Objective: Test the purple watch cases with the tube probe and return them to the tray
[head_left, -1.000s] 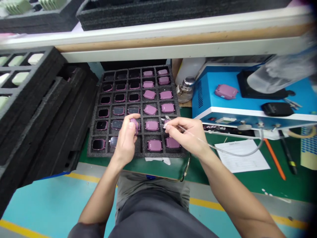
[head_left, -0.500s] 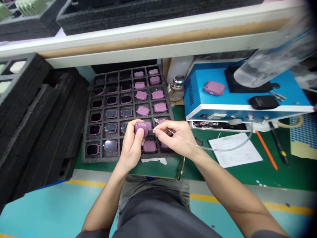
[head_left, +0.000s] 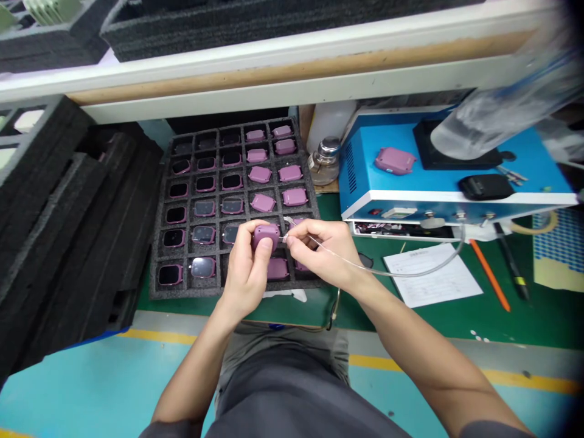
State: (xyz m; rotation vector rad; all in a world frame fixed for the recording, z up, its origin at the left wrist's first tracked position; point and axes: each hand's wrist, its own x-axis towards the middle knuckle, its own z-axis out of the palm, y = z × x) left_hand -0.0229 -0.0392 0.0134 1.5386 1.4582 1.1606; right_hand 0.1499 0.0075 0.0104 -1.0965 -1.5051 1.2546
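My left hand (head_left: 246,271) is closed around a purple watch case (head_left: 266,233), thumb on its near face. My right hand (head_left: 322,249) pinches a thin clear tube (head_left: 387,274) close to its narrow tip, which points at the right edge of the case. Whether the tip touches the case I cannot tell. From my fingers the tube curves right to the front of a blue machine (head_left: 360,176). Beneath both hands lies a black foam tray (head_left: 219,125) with several purple watch cases in its compartments, some screen up and others back up.
Stacked black foam trays (head_left: 31,255) rise at the left. On the blue machine stand a loose purple case (head_left: 395,160) and a clear bottle (head_left: 474,131). A glass jar (head_left: 325,161), a paper sheet (head_left: 433,275) and an orange stick (head_left: 490,275) are nearby. A shelf edge (head_left: 292,88) crosses behind.
My left hand has shifted slightly right with the watch case, closer to the tube tip, and the case has turned a little. My right hand has stayed nearly still.
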